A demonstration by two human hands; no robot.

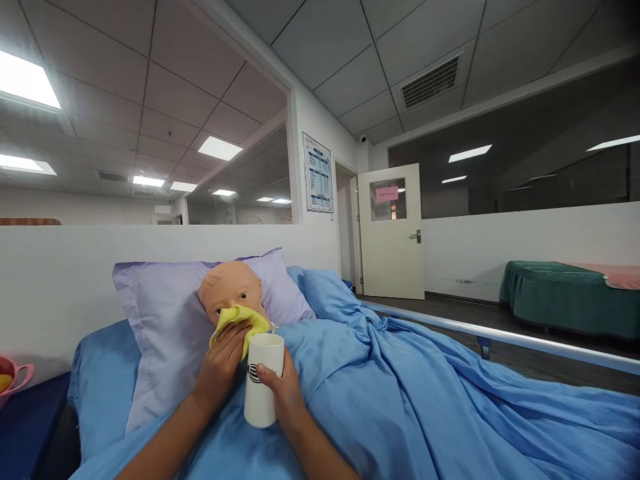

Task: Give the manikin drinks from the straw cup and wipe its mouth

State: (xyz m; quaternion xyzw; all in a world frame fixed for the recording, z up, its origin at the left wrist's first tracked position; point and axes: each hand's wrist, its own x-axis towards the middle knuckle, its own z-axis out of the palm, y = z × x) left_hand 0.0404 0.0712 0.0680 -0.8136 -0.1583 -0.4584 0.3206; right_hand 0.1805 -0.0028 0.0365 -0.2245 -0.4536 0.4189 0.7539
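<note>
A training manikin's head [229, 283] rests on a lilac pillow [160, 313] in a bed, under a blue blanket [400, 387]. My left hand [220, 367] is closed on a yellow cloth [239, 323] and presses it over the manikin's mouth and chin. My right hand [283, 393] grips a white cup [261, 380] with a dark striped mark, upright just below the manikin's chin.
A pink basin [13, 377] sits at the far left edge beside the bed. A metal bed rail [500, 337] runs along the right side. Beyond it stand a green-covered bed [565, 297] and a cream door [391, 230]. A white partition wall [60, 267] is behind the pillow.
</note>
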